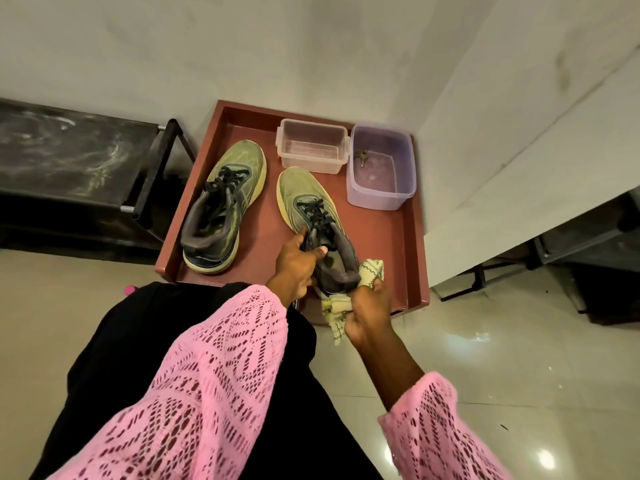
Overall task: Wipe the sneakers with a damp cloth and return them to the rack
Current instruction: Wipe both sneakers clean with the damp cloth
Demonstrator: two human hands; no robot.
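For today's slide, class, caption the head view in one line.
Left hand grips a sneaker on the tray while right hand wipes its heel with a cloth.

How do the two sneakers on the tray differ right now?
The left sneaker lies untouched, while the left hand grips the right sneaker at its tongue. The right hand presses the cloth against the right sneaker's heel; no cloth touches the left sneaker. The left sneaker's toe points up-right, the right one's up-left. Both are olive green with black laces and pale soles, on the red tray.
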